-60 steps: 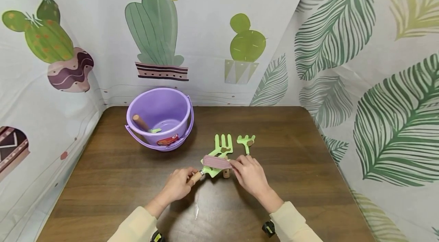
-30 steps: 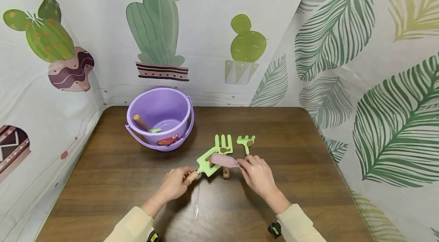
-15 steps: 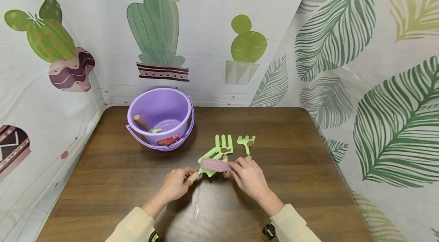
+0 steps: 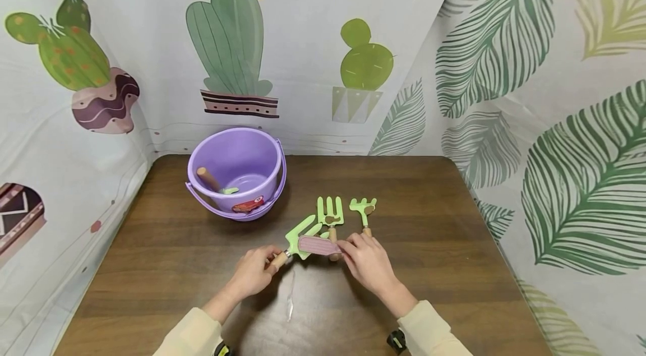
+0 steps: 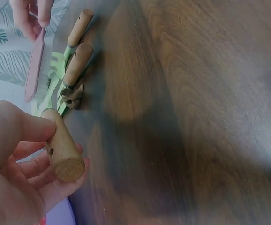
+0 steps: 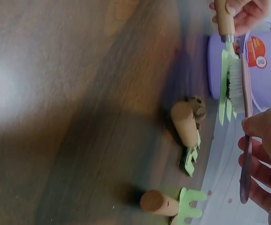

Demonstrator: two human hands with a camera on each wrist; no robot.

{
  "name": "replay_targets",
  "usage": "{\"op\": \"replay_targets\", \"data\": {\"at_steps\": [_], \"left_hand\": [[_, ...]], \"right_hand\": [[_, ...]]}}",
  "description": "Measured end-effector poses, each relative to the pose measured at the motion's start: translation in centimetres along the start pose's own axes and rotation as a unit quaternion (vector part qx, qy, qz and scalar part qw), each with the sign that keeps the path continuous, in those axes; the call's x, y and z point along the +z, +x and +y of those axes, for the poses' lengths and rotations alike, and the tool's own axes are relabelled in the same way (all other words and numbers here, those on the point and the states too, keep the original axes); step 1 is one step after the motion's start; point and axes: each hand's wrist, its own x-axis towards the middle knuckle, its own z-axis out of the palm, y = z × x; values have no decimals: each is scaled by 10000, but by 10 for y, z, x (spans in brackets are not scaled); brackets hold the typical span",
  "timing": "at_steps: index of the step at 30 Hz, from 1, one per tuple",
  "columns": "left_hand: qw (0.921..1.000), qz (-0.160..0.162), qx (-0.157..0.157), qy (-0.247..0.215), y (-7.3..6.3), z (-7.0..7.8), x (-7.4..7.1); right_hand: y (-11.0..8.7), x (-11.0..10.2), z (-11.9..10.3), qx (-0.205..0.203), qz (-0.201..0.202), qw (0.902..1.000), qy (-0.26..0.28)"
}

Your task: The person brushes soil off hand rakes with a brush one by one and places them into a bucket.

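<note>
My left hand (image 4: 252, 271) grips the wooden handle (image 5: 64, 147) of a green garden hand fork (image 4: 292, 238), its tines pointing away to the right. Between the thumb and fingers of my right hand (image 4: 370, 262) is the handle of a pink brush (image 4: 317, 245). The brush lies across the fork's tines in the head view, hiding part of them. In the right wrist view, its white bristles (image 6: 236, 86) face the green metal and sit right at it. A second green fork (image 4: 330, 211) and a small green rake (image 4: 363, 210) lie just beyond my hands, both with brown patches.
A purple bucket (image 4: 232, 148) stands at the back left of the brown table (image 4: 414, 193), with a wooden-handled tool (image 4: 208, 178) inside. A brown lump (image 5: 73, 97) lies by the tool handles in the left wrist view. Behind hangs a cactus-printed cloth (image 4: 303, 64).
The brush has gone right and back left over the held fork. My left hand has shifted slightly left and turned the fork, so its tines show more. The bucket and lying tools stay put.
</note>
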Motion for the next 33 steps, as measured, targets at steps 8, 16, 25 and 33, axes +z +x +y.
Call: {"op": "replay_targets", "data": {"at_steps": [8, 16, 25, 33], "left_hand": [[10000, 70, 46, 26, -5, -5, -3], [10000, -21, -36, 33, -8, -9, -2], [9999, -31, -115, 48, -14, -16, -3], [9996, -76, -210, 143, -19, -19, -4]], "right_hand": [[-5, -1, 9, 268, -40, 9996, 21], [-5, -6, 15, 463, -125, 9988, -93], [-8, -8, 23, 634, -172, 9977, -171], [-9, -10, 24, 663, -154, 9975, -207]]}}
